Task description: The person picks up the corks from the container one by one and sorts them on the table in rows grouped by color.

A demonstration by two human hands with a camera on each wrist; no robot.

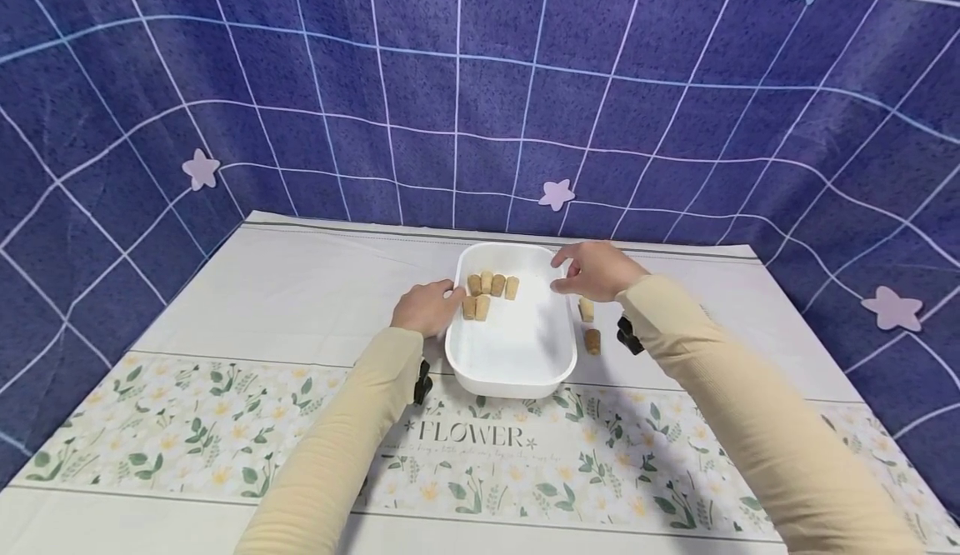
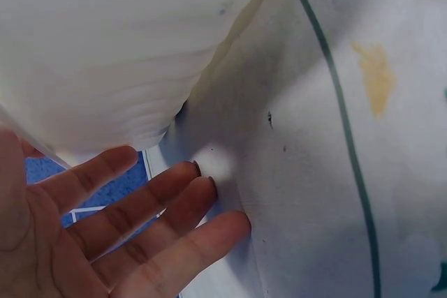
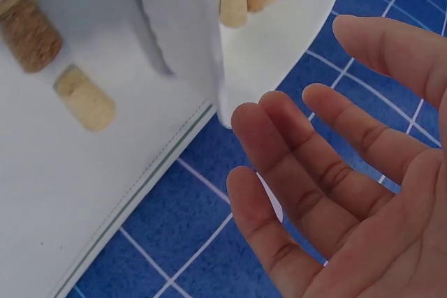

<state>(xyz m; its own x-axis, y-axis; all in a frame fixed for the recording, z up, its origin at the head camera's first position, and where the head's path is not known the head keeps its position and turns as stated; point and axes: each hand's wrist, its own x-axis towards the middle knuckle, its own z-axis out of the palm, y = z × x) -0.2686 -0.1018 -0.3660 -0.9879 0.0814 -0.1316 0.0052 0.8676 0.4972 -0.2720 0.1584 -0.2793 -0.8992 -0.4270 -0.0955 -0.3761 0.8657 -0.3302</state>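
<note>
A white rectangular basin holds several tapered corks in its back left area. My left hand grips the basin's left rim, with the thumb over the edge. In the left wrist view its other fingers spread outside the basin wall. Above the basin's right rim is my right hand, its fingers loosely bent and apart, holding nothing. Two more corks lie on the table to the right of the basin: a pale cork and a dark brown cork.
A white tablecloth with a flowered band covers the table; the band reads "FLOWER". Behind and at both sides hangs a blue curtain with a line grid and stars.
</note>
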